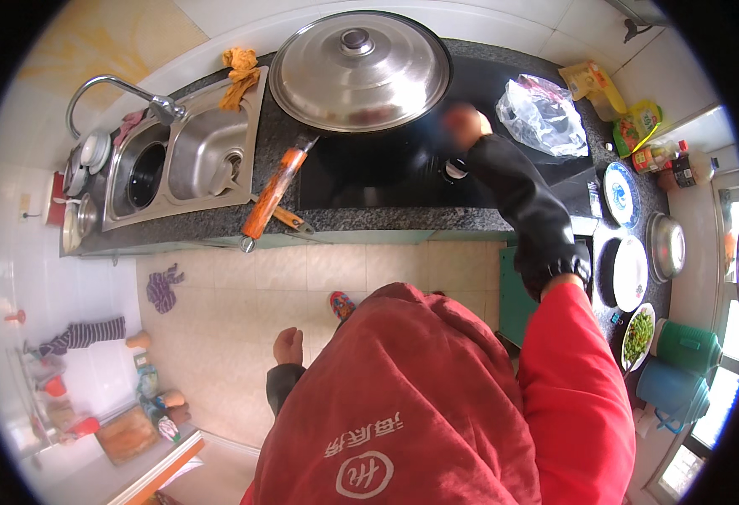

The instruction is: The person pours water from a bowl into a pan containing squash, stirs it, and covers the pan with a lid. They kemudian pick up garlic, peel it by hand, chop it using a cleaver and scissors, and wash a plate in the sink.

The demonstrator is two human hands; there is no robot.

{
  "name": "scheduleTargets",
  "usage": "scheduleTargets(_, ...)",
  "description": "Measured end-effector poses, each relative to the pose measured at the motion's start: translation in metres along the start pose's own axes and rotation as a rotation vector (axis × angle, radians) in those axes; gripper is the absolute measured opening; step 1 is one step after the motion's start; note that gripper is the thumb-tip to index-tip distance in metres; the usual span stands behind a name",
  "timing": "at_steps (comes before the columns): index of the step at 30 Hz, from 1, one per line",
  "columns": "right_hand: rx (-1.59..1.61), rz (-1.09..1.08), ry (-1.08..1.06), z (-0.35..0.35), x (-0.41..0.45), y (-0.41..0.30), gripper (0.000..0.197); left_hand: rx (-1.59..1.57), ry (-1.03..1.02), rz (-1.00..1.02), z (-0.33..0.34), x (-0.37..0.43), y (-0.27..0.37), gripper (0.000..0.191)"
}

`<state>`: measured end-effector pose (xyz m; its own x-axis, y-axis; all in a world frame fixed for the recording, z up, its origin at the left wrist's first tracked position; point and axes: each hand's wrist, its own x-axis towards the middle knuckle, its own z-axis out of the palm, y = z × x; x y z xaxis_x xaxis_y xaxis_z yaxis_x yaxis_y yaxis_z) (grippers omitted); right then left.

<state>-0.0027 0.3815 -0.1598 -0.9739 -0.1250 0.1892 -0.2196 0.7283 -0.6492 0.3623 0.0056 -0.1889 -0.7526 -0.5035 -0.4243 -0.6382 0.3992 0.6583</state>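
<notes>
A large domed steel lid [369,76] with a dark knob covers a pan on the black glass cooktop [375,170]. From beneath its lower left rim, an orange handle [273,196] with an end ring sticks out past the counter edge. My right hand [463,126], in a black sleeve cover, is beside the lid's right rim, above a round cooktop control knob [456,168]. It is blurred, so its grip and any contact are unclear. Low at my side hangs my left hand [288,346], apparently holding nothing, over the tiled floor.
A double steel sink [208,154] with a faucet [167,108] is on the left. Right of my hand lies a clear plastic bag [543,117]. Plates [630,273], a dish of chopped greens [639,336] and bottles [691,169] line the right counter. A wooden-handled utensil [284,216] overlaps the front edge.
</notes>
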Motion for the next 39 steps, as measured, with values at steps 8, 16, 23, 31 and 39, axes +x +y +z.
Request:
scheduleTargets(8,0.401,0.252,0.105,-0.068,-0.122,-0.024,0.013,-0.165,-0.165,0.056,0.03,0.02,0.024,0.021)
scheduleTargets(16,0.718,0.638,0.211,-0.093,-0.246,-0.011,0.021,-0.05,-0.406,0.244,0.068,0.042,0.058,0.022)
scheduleTargets(23,0.406,0.799,0.648,-0.155,-0.345,0.058,0.025,-0.101,-0.482,0.213,0.105,0.027,0.083,0.023)
scheduleTargets(31,-0.122,0.844,0.499,-0.178,-0.351,0.186,0.03,-0.062,-0.315,0.363,0.112,0.002,0.094,0.02)
scheduleTargets(39,1.591,0.69,0.28,-0.194,-0.415,0.221,0.037,-0.027,-0.162,0.391,0.092,-0.004,0.069,0.02)
